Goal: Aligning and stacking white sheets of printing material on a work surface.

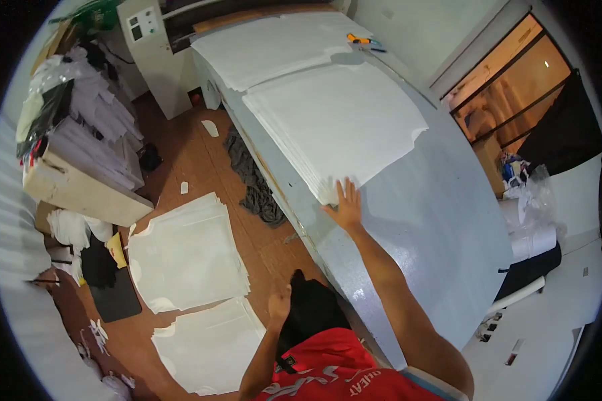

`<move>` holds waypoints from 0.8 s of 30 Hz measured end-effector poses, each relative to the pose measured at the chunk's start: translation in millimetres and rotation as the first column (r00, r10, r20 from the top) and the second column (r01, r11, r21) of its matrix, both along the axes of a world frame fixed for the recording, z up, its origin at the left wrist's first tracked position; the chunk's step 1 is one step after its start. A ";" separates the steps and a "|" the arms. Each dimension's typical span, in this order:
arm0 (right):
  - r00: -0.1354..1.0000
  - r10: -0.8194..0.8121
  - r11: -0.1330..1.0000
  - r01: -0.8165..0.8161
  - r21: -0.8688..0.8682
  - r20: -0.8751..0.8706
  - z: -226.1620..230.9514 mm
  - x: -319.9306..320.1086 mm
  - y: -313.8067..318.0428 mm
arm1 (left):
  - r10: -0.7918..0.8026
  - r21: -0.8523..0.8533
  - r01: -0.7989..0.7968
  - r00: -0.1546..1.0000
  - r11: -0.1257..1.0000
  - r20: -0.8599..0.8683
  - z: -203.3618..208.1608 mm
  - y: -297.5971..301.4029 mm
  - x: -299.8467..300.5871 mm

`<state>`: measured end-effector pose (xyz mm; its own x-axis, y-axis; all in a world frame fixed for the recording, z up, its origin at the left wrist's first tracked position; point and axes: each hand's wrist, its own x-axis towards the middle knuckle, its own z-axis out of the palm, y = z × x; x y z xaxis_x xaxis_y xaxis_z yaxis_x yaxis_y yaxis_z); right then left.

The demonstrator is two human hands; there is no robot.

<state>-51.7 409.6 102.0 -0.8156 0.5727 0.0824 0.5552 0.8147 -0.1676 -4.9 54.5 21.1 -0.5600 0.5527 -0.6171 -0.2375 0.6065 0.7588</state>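
Note:
My right hand (344, 207) rests at the near corner of a stack of white cut panels (341, 120), its fingers spread and nothing gripped. The panels are thin, layered in slightly fanned edges, and lie on a long blue-grey table (421, 234). Behind them a second white stack (274, 47) reaches to the machine end of the table. Beside my dark-clothed leg hangs my left hand (279, 304); its fingers are partly hidden, and no object shows in it. On the floor to my left lie two more piles of white panels, a larger pile (187, 257) and a nearer pile (211, 347).
A yellow-orange cutter (361, 39) lies at the table's far right edge. Grey crumpled cloth (257, 190) lies on the floor along the table. A pale cabinet (80, 184) piled with fabric stands left. Plastic-wrapped rolls (532, 227) are at right, below a window (508, 80).

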 end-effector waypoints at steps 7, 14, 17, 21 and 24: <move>0.993 -0.018 1.000 0.015 -0.027 -0.120 -65.1 -58.2 5.3 | 0.656 0.404 -0.565 0.744 0.720 -0.129 77.3 148.0 -140.0; 0.997 -0.020 0.980 0.004 -0.200 -0.079 -52.2 -78.7 15.9 | 0.490 0.350 -0.363 0.766 0.864 -0.415 33.9 247.5 -213.5; 0.996 -0.020 0.979 0.002 -0.205 -0.087 -57.0 -79.6 12.5 | 0.540 0.331 -0.437 0.761 0.836 -0.360 39.5 257.9 -237.8; 0.999 0.004 0.965 -0.016 -0.262 -0.048 -63.7 -77.7 3.6 | 0.697 0.259 -0.650 0.693 0.714 -0.185 16.2 260.6 -244.7; 0.980 -0.038 0.970 -0.011 -0.244 -0.193 -78.4 -68.2 22.3 | 0.804 0.341 -0.734 0.579 0.587 -0.139 17.5 300.7 -212.9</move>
